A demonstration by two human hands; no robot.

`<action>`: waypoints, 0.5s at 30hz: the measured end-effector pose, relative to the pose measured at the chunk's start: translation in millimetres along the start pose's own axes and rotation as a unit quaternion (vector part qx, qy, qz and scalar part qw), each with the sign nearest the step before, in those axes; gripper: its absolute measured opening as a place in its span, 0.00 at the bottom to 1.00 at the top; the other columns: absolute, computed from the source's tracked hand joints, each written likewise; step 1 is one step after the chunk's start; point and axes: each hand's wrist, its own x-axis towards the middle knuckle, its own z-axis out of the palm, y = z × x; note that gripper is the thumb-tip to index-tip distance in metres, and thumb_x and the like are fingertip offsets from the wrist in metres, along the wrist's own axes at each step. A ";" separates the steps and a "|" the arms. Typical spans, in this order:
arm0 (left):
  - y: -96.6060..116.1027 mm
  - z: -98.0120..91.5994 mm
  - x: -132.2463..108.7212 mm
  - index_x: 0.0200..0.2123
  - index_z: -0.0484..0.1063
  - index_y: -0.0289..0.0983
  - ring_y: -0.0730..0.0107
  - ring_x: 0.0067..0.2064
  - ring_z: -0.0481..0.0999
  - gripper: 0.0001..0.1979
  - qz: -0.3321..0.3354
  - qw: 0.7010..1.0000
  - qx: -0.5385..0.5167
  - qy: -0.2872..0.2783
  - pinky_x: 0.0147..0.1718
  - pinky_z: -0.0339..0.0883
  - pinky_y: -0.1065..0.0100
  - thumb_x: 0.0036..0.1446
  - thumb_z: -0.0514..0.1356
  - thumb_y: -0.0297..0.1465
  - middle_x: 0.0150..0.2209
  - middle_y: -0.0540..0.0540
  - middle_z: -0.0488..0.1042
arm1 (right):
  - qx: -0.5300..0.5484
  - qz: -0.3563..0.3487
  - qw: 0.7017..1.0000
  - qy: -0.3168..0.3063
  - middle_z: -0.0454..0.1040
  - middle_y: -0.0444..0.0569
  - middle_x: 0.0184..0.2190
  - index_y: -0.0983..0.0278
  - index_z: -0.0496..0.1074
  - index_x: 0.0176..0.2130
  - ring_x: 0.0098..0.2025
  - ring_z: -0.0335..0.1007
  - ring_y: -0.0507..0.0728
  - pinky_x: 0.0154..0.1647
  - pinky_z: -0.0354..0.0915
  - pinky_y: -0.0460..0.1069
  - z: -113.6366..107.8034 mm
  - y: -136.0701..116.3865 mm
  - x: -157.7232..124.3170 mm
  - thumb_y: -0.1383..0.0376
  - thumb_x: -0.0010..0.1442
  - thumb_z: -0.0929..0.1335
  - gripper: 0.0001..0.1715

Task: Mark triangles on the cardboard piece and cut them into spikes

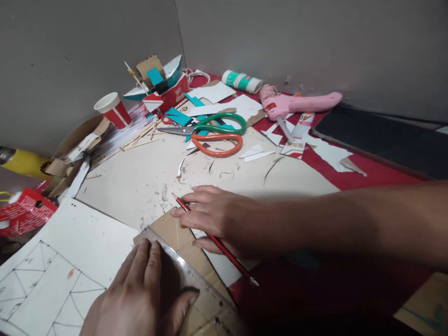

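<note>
My left hand [135,289] presses a clear plastic ruler [191,270] down on a piece of brown cardboard [175,228]. Its fingertips rest at the ruler's upper end, the thumb along its face. In my right hand [217,214] a red-and-black pencil [227,252] is held between thumb and fingers. The pencil's tip points to the upper left, above the cardboard; whether it touches anything I cannot tell. Faint lines show on the cardboard. White card lies partly under my right hand. At the lower left a white sheet [91,224] carries a drawn pattern of lines and triangles.
Beyond my hands lie scissors [217,135] with green and orange handles, paper scraps [252,107] and thin sticks [140,140]. A pink glue gun [297,102], a dark flat device [378,140], a paper cup [114,112] and a yellow bottle [26,162] stand or lie around.
</note>
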 end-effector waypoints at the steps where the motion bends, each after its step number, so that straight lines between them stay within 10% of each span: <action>1: -2.7 1.2 0.1 0.56 0.69 0.29 0.51 0.52 0.77 0.35 0.004 1.000 0.003 -0.001 0.40 0.78 0.62 0.59 0.50 0.52 0.55 0.30 0.73 | 0.002 -0.001 1.000 0.003 0.77 0.59 0.42 0.71 0.71 0.48 0.52 0.65 0.64 0.54 0.58 0.59 0.4 0.4 -0.4 0.66 0.61 0.68 0.16; 15: -4.7 -0.8 2.6 0.60 0.64 0.30 0.51 0.53 0.75 0.37 0.008 1.000 0.014 0.004 0.39 0.78 0.62 0.58 0.52 0.52 0.58 0.31 0.70 | 0.005 -0.013 0.999 0.035 0.76 0.60 0.43 0.71 0.71 0.48 0.53 0.65 0.65 0.54 0.57 0.60 5.6 3.1 -3.2 0.65 0.62 0.68 0.15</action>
